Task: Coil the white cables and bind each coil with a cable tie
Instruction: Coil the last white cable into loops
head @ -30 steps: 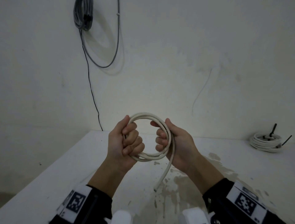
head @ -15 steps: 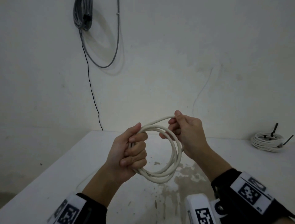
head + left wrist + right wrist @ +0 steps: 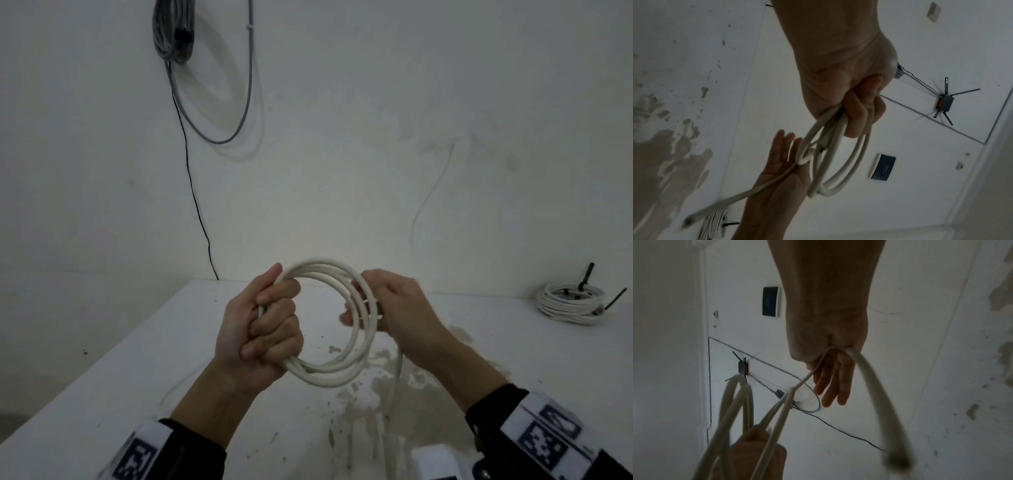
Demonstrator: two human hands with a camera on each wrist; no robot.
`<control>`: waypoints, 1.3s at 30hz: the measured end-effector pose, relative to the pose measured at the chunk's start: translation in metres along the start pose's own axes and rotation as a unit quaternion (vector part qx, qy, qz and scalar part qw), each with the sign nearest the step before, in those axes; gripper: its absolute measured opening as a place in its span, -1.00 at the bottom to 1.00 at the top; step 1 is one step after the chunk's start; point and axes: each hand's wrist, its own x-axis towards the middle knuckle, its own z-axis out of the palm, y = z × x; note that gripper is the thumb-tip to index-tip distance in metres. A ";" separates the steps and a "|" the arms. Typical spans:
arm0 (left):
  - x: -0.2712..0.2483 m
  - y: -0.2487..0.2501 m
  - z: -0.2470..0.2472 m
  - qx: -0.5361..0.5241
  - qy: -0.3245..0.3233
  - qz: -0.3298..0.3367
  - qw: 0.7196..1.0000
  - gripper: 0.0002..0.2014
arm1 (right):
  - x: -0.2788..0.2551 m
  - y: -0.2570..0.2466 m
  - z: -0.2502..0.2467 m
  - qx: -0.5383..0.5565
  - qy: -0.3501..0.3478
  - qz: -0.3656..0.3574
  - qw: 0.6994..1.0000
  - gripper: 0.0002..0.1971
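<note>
two white cable coils in sight: one in my hands, one already bundled over on the far right of the desk [image 3: 102, 370]. the coil i'm working on [image 3: 329, 371] is about three or four loops, held up in the air above the desk, roughly in front of me. my left hand [image 3: 263, 329] has its fingers curled tight around the left side of the loops, thumb up along the top. my right hand [image 3: 399, 308] is at the right side of the coil with the fingers mostly straight and loose, and the free tail of the cable [image 3: 748, 193] runs across that palm and hangs down toward the desk; it's blurry, so i can't say whether the thumb pins it. the finished coil [image 3: 570, 303] sits near the desk's back edge, close to the wall, with two black tie ends [image 3: 587, 274] sticking up out of it, well apart from my hands. lots of bare desk between me and it, and to the left as well. the desk is white with grey-brown stains and flecks right under the coil. white wall behind, one grey cable bundle [image 3: 173, 31] hanging up high on it, a thin black wire [image 3: 191, 178] trailing down to the desk's back corner.
</note>
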 end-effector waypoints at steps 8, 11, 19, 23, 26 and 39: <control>0.010 -0.009 0.000 0.294 0.345 0.142 0.880 -0.52 | -0.016 0.012 0.020 0.226 -0.088 0.130 0.961 -0.47; 0.017 -0.012 0.001 0.386 0.399 0.159 0.816 -0.56 | -0.016 0.011 0.032 0.226 -0.045 0.096 0.968 -0.54; 0.012 -0.009 -0.001 0.224 0.312 0.081 0.920 -0.71 | -0.010 -0.005 0.027 0.227 0.011 0.073 0.971 -0.64; 0.012 -0.003 0.007 0.202 0.278 0.035 0.939 -0.70 | -0.006 -0.010 0.019 0.185 0.018 0.092 0.978 -0.64; 0.019 -0.003 0.012 0.198 0.331 0.016 0.923 -0.57 | -0.005 -0.013 0.019 0.154 0.019 0.087 0.984 -0.63; 0.026 -0.011 0.013 0.293 0.459 0.082 0.835 -0.44 | -0.009 -0.022 0.014 -0.117 -0.075 -0.050 0.989 -0.63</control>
